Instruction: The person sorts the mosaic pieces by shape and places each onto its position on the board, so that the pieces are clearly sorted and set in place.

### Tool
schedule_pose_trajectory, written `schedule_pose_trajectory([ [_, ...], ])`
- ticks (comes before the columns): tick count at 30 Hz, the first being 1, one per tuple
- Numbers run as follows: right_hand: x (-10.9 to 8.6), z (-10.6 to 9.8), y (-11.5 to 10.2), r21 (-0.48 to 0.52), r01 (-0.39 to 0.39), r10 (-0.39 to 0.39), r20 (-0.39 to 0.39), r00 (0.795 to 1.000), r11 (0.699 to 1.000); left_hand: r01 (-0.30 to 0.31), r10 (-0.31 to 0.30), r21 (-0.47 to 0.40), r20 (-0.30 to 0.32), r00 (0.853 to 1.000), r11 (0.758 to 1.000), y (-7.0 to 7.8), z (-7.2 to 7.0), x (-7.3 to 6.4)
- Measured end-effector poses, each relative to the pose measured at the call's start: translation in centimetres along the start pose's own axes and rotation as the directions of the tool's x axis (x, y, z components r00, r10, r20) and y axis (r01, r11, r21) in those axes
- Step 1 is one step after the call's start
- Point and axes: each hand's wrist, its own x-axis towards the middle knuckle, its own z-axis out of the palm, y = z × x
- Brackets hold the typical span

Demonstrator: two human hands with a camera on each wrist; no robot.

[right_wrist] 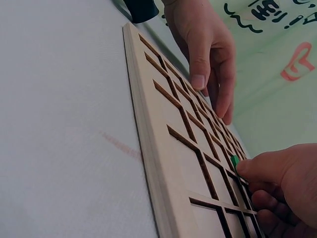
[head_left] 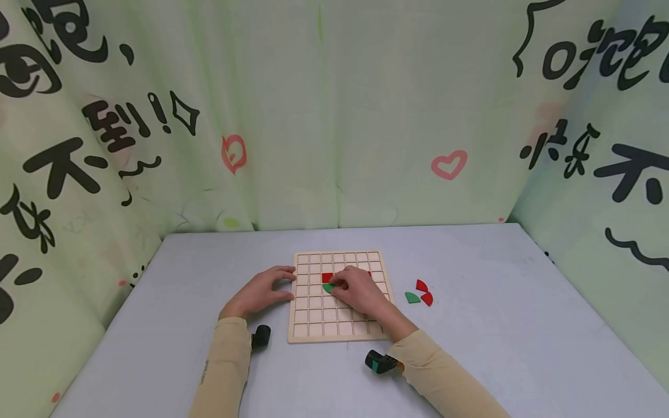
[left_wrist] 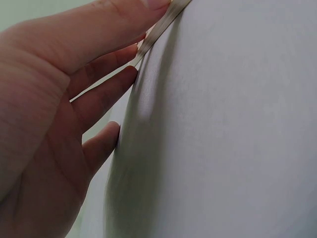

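A pale wooden grid board [head_left: 315,330] lies flat on the table. At its left edge, my left hand [head_left: 261,294] rests with thumb and fingers spread and slightly bent, fingertips touching the rim. My right hand [head_left: 362,292] reaches over the middle of the board and pinches a green piece with a curved edge [head_left: 327,288] between thumb and fingers. In the right wrist view the green piece [right_wrist: 234,160] shows at the thumb tip, low over the grid cells. Just above it in the head view a red piece [head_left: 327,277] lies in a cell; another red bit peeks out behind the right hand.
Right of the board lie a green quarter-circle piece [head_left: 412,298] and two red ones, the upper [head_left: 421,285] and the lower [head_left: 427,299]. A white cloth covers the table [head_left: 470,348]. Printed curtains [head_left: 387,116] enclose its back and sides.
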Motion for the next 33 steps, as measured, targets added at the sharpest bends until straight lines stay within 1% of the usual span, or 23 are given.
schedule_pose_trajectory([
  [5, 0.0, 0.0, 0.0, 0.006, 0.003, -0.003, -0.009, 1.000, 1.000, 0.003, -0.003, -0.001, 0.003, 1.000, 1.000, 0.0, 0.1, 0.0],
  [11, -0.1, 0.0, 0.1, 0.009, 0.012, -0.012, -0.013, 1.000, 1.000, -0.010, 0.010, 0.012, -0.001, 1.000, 1.000, 0.0, 0.0, 0.1],
  [21, -0.1, 0.0, 0.3, 0.013, -0.002, 0.002, -0.002, 1.000, 1.000, -0.034, 0.035, 0.013, -0.004, 0.999, 0.999, -0.2, 0.1, 0.1],
  [27, -0.5, -0.5, 0.6, 0.022, -0.033, 0.034, -0.022, 0.999, 0.999, -0.016, 0.016, -0.004, 0.001, 1.000, 1.000, 0.0, 0.1, 0.0],
  [33, -1.0, -1.4, 1.0, 0.042, -0.061, 0.063, -0.057, 0.996, 0.997, -0.009, 0.009, 0.003, -0.009, 1.000, 1.000, -0.2, 0.2, 0.2],
])
